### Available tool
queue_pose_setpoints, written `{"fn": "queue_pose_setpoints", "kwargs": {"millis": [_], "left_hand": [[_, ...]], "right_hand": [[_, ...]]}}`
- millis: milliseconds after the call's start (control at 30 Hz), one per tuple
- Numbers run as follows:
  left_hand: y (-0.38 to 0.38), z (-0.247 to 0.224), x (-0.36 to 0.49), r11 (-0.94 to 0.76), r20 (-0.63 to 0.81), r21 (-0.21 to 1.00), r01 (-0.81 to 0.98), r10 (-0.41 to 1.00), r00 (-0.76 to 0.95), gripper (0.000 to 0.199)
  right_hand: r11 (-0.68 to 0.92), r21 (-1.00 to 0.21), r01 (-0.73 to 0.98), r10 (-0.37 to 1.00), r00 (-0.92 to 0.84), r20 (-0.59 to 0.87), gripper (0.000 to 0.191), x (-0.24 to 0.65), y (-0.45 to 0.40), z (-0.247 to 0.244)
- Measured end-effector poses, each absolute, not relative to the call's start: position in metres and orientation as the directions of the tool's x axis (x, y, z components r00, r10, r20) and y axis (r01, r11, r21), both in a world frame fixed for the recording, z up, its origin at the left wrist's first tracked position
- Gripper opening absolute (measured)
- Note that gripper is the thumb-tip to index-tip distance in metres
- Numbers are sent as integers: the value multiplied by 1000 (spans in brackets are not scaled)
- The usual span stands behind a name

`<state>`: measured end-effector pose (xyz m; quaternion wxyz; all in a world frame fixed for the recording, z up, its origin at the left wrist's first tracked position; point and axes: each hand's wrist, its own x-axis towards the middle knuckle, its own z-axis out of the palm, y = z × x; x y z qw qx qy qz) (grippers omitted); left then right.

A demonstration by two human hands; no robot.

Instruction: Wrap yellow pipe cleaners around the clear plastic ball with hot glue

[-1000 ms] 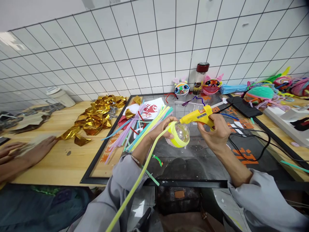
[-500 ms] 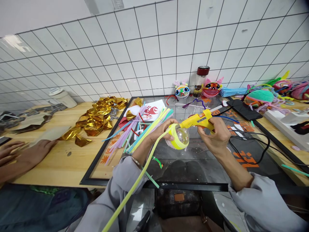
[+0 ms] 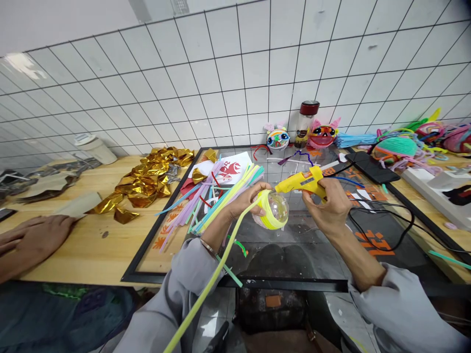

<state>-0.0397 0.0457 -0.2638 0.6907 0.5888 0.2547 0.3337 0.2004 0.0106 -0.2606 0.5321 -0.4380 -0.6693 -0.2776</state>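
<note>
My left hand (image 3: pixel 248 202) is closed on a clear round ball (image 3: pixel 280 207) that has yellow pipe cleaner (image 3: pixel 268 213) wound around it. One long yellow strand trails from the ball down over my left forearm. In my right hand (image 3: pixel 329 203) is a yellow glue gun (image 3: pixel 300 182), its nozzle pointing left just above the ball's top edge. Left of the ball lies a bundle of coloured pipe cleaners (image 3: pixel 224 196), partly behind my left hand.
Gold foil (image 3: pixel 147 179) lies at the left, near another person's hands (image 3: pixel 40 235). A bottle (image 3: pixel 306 125) and two decorated balls (image 3: pixel 277 138) stand by the wall. A black cable (image 3: pixel 401 230), phone (image 3: pixel 373 166) and power strip (image 3: pixel 437 191) lie at the right.
The glue gun's nozzle has shifted slightly right and up, off the yellow winding. The trailing strand has swung a little to the right. The other person's hands have moved left.
</note>
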Motion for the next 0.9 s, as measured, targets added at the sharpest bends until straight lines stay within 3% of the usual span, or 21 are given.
{"fn": "queue_pose_setpoints", "kwargs": {"millis": [900], "left_hand": [[44,-262,-40,87,38,984,-159,760,649,72]], "right_hand": [[443,-151,884,351,-16,936,16,202,12,-260]]}}
